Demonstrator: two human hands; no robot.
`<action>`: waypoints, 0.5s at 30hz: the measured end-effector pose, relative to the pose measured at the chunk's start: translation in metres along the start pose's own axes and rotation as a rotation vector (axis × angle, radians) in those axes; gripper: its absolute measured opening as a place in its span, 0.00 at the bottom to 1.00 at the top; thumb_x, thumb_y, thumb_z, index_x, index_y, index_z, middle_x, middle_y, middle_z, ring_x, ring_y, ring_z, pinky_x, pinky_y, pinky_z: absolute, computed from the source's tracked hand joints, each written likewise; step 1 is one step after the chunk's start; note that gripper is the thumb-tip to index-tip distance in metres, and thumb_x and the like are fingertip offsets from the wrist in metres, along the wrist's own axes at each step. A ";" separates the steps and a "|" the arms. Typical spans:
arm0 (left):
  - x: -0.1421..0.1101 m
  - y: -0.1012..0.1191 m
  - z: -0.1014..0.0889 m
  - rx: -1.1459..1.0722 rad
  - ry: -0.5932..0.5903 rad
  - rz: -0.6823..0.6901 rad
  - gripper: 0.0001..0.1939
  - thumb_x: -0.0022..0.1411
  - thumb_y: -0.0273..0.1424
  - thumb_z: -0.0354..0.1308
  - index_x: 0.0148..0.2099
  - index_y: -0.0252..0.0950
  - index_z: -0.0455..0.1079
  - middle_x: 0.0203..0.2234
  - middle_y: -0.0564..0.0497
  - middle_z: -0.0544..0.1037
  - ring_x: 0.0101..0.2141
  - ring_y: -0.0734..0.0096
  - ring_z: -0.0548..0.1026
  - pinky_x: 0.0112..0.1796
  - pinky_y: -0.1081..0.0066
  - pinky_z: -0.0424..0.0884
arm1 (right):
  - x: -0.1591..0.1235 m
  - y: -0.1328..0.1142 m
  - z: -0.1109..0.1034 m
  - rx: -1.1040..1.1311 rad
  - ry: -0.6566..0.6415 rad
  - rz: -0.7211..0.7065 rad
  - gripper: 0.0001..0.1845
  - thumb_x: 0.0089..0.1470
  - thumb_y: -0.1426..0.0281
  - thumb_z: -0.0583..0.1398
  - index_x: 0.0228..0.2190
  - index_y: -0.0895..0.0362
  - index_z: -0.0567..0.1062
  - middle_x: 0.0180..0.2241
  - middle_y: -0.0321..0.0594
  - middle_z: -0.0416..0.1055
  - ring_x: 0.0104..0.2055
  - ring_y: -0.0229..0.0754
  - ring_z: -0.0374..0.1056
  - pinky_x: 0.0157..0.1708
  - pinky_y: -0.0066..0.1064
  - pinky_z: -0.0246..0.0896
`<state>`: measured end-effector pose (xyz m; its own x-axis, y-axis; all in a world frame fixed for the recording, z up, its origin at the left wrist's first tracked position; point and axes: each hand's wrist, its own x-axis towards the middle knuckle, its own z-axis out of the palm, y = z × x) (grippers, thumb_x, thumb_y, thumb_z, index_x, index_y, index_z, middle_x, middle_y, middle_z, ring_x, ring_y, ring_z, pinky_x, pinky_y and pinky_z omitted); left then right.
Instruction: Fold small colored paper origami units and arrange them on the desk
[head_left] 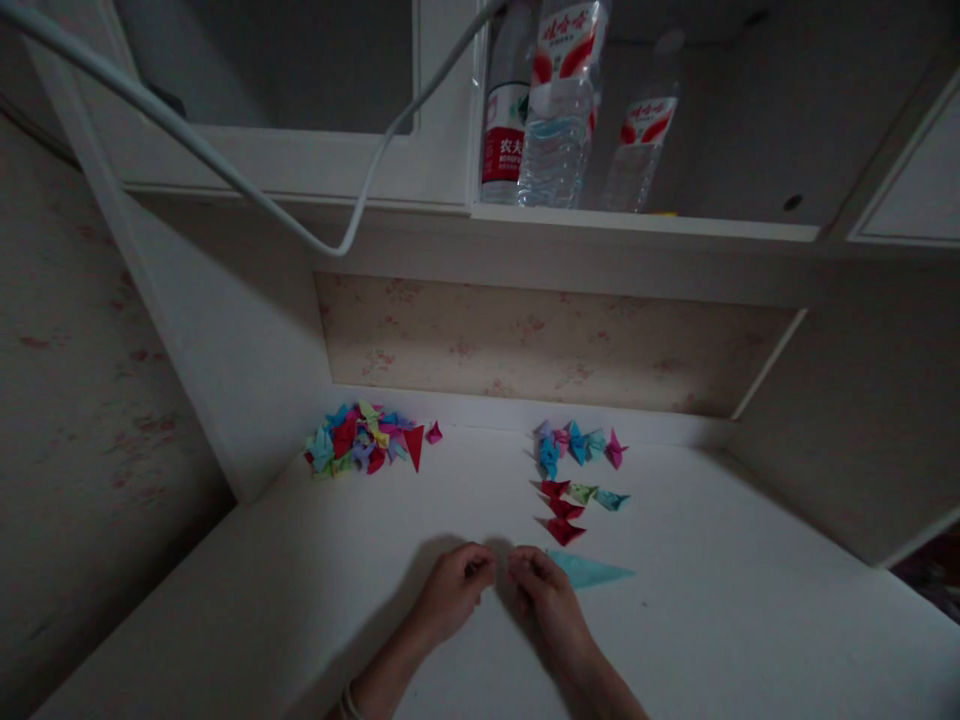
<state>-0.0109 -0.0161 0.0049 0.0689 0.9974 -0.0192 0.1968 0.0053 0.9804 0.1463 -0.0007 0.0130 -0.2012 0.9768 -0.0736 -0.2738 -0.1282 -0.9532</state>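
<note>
My left hand (457,588) and my right hand (541,592) are close together over the white desk, a small gap between their fingertips. Both are closed, with thumb and fingers curled inward. Whatever the fingers may pinch is hidden or too small to make out. Just right of my right hand lies a long, pointed piece of teal folded paper (596,572), its left end partly covered by that hand. Beyond it, small folded paper figures stand in short rows, among them a red one (564,530), a pale green one (581,493) and a blue one (577,443).
A heap of colourful folded paper pieces (360,440) sits at the back left, with a red triangular piece (415,446) at its edge. Overhead, a shelf (645,228) holds plastic bottles (559,130). A white cable (247,190) hangs in front of the cabinet.
</note>
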 end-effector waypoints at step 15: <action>0.000 0.002 0.001 -0.002 -0.027 -0.015 0.13 0.57 0.39 0.54 0.35 0.33 0.71 0.21 0.56 0.68 0.20 0.77 0.64 0.20 0.77 0.59 | -0.004 0.005 0.001 0.056 -0.092 0.011 0.13 0.43 0.63 0.67 0.25 0.58 0.73 0.17 0.30 0.62 0.17 0.30 0.50 0.16 0.23 0.42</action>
<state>-0.0100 -0.0158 0.0063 0.0927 0.9949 -0.0390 0.1961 0.0202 0.9804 0.1450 -0.0051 0.0083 -0.2891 0.9558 -0.0540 -0.3232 -0.1506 -0.9343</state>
